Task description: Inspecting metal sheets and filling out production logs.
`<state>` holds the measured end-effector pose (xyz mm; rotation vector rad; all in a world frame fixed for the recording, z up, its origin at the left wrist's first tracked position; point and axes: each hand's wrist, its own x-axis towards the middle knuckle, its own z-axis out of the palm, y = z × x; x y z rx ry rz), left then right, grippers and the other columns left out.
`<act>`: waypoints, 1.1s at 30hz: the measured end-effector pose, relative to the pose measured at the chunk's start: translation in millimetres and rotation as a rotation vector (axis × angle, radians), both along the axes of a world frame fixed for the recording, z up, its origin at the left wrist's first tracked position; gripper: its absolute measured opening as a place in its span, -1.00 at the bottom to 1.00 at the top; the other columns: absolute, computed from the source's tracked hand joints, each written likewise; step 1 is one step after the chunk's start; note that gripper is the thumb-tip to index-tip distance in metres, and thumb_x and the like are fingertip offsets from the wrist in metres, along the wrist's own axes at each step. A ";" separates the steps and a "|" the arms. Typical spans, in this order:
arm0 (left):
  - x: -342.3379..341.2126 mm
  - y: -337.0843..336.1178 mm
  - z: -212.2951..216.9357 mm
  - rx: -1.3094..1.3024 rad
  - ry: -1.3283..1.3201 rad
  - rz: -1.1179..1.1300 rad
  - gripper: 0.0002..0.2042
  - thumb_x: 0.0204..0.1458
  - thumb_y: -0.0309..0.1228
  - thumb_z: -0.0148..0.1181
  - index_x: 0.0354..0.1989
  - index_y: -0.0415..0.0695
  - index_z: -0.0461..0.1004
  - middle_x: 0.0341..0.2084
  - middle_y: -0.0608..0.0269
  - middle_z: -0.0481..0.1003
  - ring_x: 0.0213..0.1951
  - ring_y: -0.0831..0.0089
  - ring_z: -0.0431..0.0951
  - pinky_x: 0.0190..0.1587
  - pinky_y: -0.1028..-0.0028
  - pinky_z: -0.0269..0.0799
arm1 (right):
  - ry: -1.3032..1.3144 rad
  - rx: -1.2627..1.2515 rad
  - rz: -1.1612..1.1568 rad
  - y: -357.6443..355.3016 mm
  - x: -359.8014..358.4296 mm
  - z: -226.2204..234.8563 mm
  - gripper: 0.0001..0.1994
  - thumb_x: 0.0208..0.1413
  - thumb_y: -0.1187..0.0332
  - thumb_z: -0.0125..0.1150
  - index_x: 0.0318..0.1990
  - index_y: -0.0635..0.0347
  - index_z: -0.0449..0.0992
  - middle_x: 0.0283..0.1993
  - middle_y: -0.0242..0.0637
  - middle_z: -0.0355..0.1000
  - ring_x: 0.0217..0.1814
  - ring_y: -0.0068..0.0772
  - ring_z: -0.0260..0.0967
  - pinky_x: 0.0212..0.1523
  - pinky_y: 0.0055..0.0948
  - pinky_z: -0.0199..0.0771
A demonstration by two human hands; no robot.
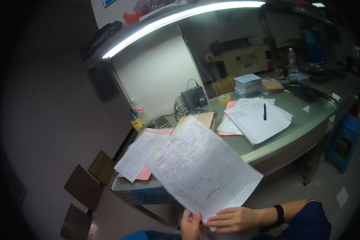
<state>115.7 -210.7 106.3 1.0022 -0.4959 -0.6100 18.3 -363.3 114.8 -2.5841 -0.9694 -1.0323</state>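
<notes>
A large white paper form (pixel 206 170) with a printed grid and handwriting is held up tilted before me, its far part overlapping the desk. My left hand (pixel 192 226) pinches its lower edge, thumb on the front face. My right hand (pixel 237 219), with a black band at the wrist, lies across the lower corner, fingers stretched flat over the paper. Its thumb is hard to make out. Behind the form, a tan gridded pad (pixel 204 119) is partly covered. To the left lie loose white sheets (pixel 142 154) over pink paper (pixel 145 174).
On the green desk (pixel 304 125) are a paper stack (pixel 252 124) with a black pen (pixel 264 112), blue-covered notebooks (pixel 248 86), yellow tape (pixel 225 98), black adapters (pixel 194 97) and a yellow pen cup (pixel 136 123). A blue stool (pixel 344 140) stands at right; a lamp (pixel 184 22) hangs above.
</notes>
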 end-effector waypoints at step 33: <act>21.9 126.8 -40.1 0.059 0.070 0.534 -0.69 0.11 -0.59 -0.10 0.05 -0.32 0.22 -0.04 0.02 0.36 0.00 0.28 0.36 0.08 0.34 0.25 | 0.236 -0.329 -1.184 -292.1 -14.4 88.2 -0.89 -0.05 0.44 0.07 -0.32 0.10 0.45 -0.28 -0.28 0.39 -0.12 -0.24 0.34 -0.18 -0.31 0.37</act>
